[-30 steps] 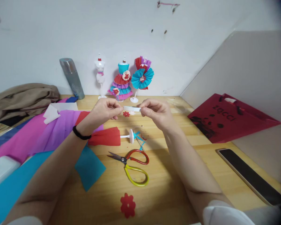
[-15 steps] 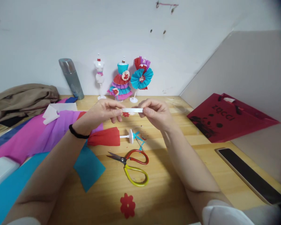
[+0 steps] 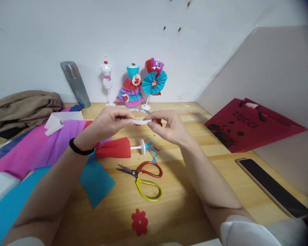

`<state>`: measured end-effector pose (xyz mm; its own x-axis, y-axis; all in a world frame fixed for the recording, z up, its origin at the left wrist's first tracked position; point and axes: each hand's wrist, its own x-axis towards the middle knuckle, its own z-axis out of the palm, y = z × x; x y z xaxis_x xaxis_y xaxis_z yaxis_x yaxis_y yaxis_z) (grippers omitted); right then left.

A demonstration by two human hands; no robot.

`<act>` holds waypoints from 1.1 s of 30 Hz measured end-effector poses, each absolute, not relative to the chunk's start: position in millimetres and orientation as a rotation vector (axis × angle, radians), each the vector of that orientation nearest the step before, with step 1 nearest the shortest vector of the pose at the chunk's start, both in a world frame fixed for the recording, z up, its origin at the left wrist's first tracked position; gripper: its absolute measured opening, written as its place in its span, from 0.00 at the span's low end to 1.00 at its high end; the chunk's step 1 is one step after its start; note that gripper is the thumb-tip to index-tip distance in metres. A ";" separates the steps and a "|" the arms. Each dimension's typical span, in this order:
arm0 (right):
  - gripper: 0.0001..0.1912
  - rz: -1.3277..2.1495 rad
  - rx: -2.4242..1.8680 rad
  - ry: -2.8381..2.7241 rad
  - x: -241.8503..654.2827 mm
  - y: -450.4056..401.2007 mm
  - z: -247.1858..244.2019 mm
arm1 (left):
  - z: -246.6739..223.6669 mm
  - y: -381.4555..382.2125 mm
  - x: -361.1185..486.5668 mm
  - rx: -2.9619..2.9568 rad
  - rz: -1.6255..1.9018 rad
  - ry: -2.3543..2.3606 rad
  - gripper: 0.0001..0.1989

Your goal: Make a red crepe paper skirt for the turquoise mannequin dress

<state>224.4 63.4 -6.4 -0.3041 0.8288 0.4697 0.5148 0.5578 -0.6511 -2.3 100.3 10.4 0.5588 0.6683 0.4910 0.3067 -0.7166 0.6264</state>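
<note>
Between the fingertips of both hands is a narrow white band (image 3: 141, 121), bowed at the front. A pale curved edge shows just behind it, so it looks like a ring, perhaps a tape roll. My left hand (image 3: 112, 119), with a black band at its wrist, pinches the left end. On the right end, my right hand (image 3: 169, 126) has its thumb and fingers closed. Below the hands lies a small dress form in a red skirt (image 3: 114, 148), its white stand to the right. Scissors (image 3: 135, 173) with one red and one yellow handle rest on the table, blades pointing left.
Three dress forms stand at the wall, one in a ruffled dress (image 3: 132, 89). A flask (image 3: 75, 83) leans there. Coloured crepe paper (image 3: 48, 147) covers the left. A red paper flower (image 3: 139, 222) lies in front; a red bag (image 3: 251, 126) and phone (image 3: 272, 186) are right.
The white band has tilted and now shows a bowed front, with a curved edge behind it. My right hand's fingers have shifted along it. The view has tipped slightly.
</note>
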 end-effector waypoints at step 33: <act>0.08 0.864 -0.961 -1.788 221.1 73.3 -18.5 | 14.3 101.0 -9.6 2.499 1.025 0.654 0.09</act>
